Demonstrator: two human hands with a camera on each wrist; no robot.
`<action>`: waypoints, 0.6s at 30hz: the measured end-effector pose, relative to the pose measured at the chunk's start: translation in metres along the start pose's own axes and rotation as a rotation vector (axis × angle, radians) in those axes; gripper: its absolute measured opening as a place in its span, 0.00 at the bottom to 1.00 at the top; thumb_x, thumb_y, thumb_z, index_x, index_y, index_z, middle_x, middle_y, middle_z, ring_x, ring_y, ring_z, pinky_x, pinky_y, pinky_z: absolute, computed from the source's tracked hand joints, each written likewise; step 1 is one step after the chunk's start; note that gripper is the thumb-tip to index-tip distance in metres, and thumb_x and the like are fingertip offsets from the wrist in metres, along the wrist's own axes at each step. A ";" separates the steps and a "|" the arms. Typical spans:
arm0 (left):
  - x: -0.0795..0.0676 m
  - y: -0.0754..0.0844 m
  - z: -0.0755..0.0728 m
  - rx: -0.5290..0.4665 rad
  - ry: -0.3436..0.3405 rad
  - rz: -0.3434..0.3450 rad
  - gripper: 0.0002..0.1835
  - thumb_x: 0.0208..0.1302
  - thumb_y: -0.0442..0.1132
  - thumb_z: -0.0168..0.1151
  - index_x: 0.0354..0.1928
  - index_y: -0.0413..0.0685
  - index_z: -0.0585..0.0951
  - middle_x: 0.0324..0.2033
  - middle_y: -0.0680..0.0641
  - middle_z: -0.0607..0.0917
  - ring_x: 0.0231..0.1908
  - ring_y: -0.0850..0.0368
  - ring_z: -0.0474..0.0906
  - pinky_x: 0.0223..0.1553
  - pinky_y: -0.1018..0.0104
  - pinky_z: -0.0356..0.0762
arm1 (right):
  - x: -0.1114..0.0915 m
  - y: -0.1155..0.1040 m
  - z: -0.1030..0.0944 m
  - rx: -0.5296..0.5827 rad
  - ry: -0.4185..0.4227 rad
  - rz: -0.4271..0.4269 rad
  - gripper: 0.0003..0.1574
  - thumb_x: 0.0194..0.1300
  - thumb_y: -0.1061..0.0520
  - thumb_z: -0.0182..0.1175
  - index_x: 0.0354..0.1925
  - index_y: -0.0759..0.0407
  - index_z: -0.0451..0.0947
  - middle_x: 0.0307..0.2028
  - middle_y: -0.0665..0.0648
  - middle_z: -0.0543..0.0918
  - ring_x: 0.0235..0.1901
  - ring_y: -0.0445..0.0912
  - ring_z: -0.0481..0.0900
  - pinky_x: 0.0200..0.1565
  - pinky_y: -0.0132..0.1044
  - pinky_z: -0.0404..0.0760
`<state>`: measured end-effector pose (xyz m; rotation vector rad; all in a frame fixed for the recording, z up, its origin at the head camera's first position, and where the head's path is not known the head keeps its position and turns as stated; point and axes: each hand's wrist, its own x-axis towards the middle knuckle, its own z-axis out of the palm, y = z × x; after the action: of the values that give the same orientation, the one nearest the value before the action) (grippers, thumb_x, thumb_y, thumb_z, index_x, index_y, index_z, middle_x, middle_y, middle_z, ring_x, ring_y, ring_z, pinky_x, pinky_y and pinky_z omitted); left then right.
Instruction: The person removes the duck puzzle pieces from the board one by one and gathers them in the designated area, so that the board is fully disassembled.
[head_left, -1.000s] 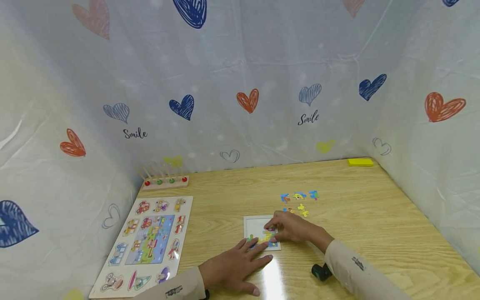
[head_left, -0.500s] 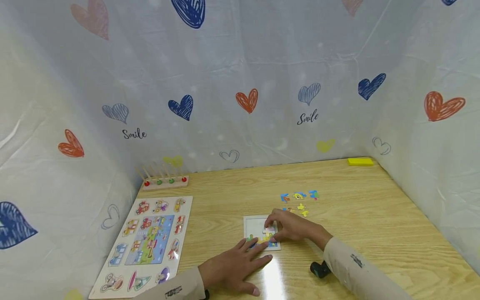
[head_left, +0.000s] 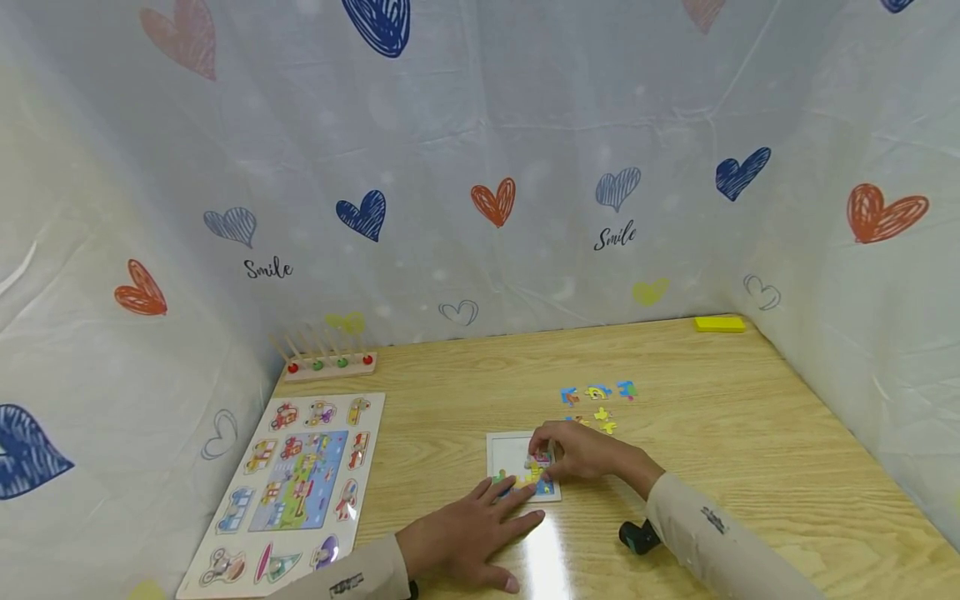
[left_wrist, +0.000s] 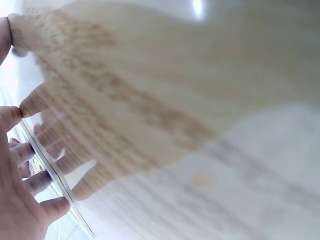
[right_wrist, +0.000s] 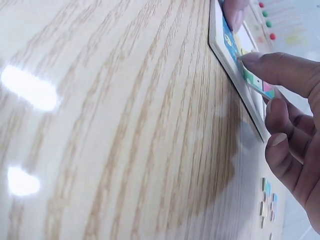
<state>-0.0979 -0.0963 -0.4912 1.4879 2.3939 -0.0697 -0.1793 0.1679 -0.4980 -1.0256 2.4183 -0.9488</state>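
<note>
A small white puzzle tray (head_left: 490, 457) lies on the wooden table, with fitted jigsaw pieces along its near side. My left hand (head_left: 478, 533) is spread flat, its fingertips on the tray's near edge and pieces; the left wrist view shows those fingers (left_wrist: 37, 182) over the tray's rim (left_wrist: 62, 185). At the tray's right side, my right hand (head_left: 585, 450) pinches a jigsaw piece between thumb and fingers. In the right wrist view this piece (right_wrist: 265, 89), green and pink, sits tilted close to the tray's side rim (right_wrist: 235, 75). My right fingers partly cover it.
Several loose jigsaw pieces (head_left: 597, 392) lie beyond my right hand. A large vehicle puzzle board (head_left: 367, 483) is at the left, with a pegged bead stand (head_left: 333, 365) behind it. A yellow block (head_left: 720, 323) sits at the far right corner. A dark object (head_left: 637, 537) shows by my right wrist.
My right fingers have shifted slightly at the tray, and the pinched piece has changed its tilt. The left hand stays in place.
</note>
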 end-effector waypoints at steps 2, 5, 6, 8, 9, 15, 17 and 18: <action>0.000 0.000 0.000 0.008 0.001 0.000 0.46 0.68 0.76 0.36 0.81 0.66 0.43 0.81 0.48 0.44 0.79 0.41 0.45 0.73 0.43 0.56 | 0.000 -0.001 -0.001 0.007 -0.001 0.001 0.17 0.62 0.55 0.72 0.49 0.49 0.80 0.44 0.47 0.81 0.35 0.38 0.75 0.40 0.31 0.77; 0.000 0.001 0.000 0.005 0.009 0.001 0.46 0.68 0.76 0.36 0.81 0.65 0.44 0.81 0.47 0.45 0.79 0.41 0.45 0.73 0.42 0.56 | -0.001 -0.002 -0.002 0.014 -0.005 0.008 0.15 0.64 0.55 0.70 0.49 0.50 0.80 0.42 0.46 0.81 0.33 0.36 0.75 0.39 0.31 0.77; 0.000 0.001 0.000 0.005 0.012 0.002 0.46 0.68 0.76 0.36 0.81 0.65 0.44 0.81 0.47 0.45 0.79 0.41 0.45 0.73 0.42 0.56 | -0.001 -0.003 -0.002 0.016 -0.007 0.008 0.14 0.65 0.55 0.69 0.49 0.50 0.80 0.41 0.46 0.81 0.33 0.36 0.75 0.39 0.31 0.77; 0.000 0.001 0.000 0.010 0.015 0.002 0.46 0.68 0.77 0.35 0.81 0.65 0.45 0.81 0.47 0.45 0.79 0.41 0.46 0.73 0.42 0.56 | -0.001 -0.004 -0.002 0.021 -0.012 0.009 0.11 0.67 0.55 0.68 0.48 0.49 0.81 0.39 0.45 0.81 0.33 0.35 0.76 0.39 0.31 0.77; 0.000 0.001 0.000 0.007 0.015 0.002 0.46 0.68 0.77 0.35 0.81 0.65 0.45 0.81 0.47 0.45 0.79 0.41 0.46 0.73 0.42 0.56 | -0.002 -0.004 -0.003 0.019 -0.012 0.007 0.10 0.67 0.55 0.67 0.47 0.49 0.81 0.38 0.45 0.81 0.33 0.35 0.76 0.39 0.31 0.78; 0.000 0.000 0.001 0.009 0.010 0.003 0.45 0.68 0.77 0.34 0.81 0.66 0.43 0.81 0.48 0.44 0.79 0.41 0.45 0.73 0.43 0.56 | -0.003 -0.002 -0.002 0.014 -0.006 0.013 0.06 0.68 0.55 0.66 0.44 0.48 0.82 0.36 0.43 0.81 0.34 0.35 0.74 0.38 0.30 0.76; 0.000 0.000 0.001 0.006 0.008 0.005 0.45 0.68 0.77 0.34 0.81 0.66 0.43 0.81 0.48 0.44 0.79 0.42 0.45 0.73 0.43 0.56 | -0.003 -0.002 -0.002 0.012 -0.002 0.018 0.06 0.68 0.56 0.66 0.44 0.48 0.82 0.36 0.43 0.81 0.33 0.35 0.73 0.38 0.30 0.76; 0.000 0.000 0.001 0.004 0.007 0.005 0.45 0.68 0.77 0.34 0.81 0.67 0.43 0.81 0.48 0.44 0.79 0.42 0.45 0.73 0.43 0.56 | -0.004 -0.002 -0.002 0.011 0.001 0.015 0.06 0.69 0.56 0.65 0.44 0.49 0.82 0.36 0.43 0.81 0.34 0.35 0.73 0.38 0.30 0.76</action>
<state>-0.0980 -0.0965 -0.4927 1.4980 2.3972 -0.0680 -0.1769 0.1706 -0.4946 -1.0013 2.4156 -0.9572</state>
